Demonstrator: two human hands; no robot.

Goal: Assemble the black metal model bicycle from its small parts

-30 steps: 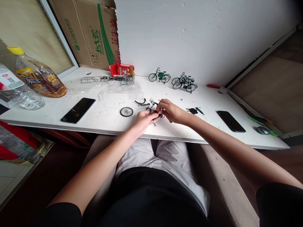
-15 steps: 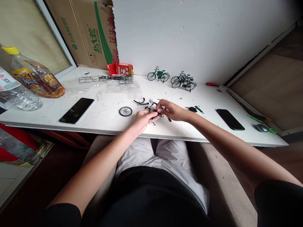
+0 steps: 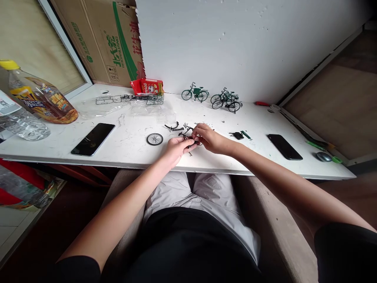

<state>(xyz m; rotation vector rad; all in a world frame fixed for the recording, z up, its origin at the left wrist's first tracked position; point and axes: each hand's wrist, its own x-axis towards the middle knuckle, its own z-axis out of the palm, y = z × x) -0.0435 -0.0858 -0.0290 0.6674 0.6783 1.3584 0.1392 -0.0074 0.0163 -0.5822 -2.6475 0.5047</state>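
Above the white table, my left hand (image 3: 176, 148) is closed on a black model bicycle frame (image 3: 184, 135), pinching it between thumb and fingers. My right hand (image 3: 210, 138) bends over the same frame from the other side, its fingertips pressed together against it. Fingers hide much of the frame and whatever small piece may be between them. To the left lies a loose black spoked wheel (image 3: 154, 138). Just behind it are curved black parts (image 3: 173, 127), and a tiny part (image 3: 190, 153) rests in front of my hands.
Finished model bicycles (image 3: 194, 92) stand along the wall, with more (image 3: 226, 101) to their right. Two phones (image 3: 93, 138) (image 3: 284, 147) flank the work. Part frames (image 3: 129, 99), a red box (image 3: 147, 86), bottles (image 3: 44, 96), black pieces (image 3: 236, 135) and a mouse (image 3: 323, 157) are also on the table.
The camera view has shifted slightly. Both hands stay together on the bicycle frame, with only a small change in the right fingers' position.
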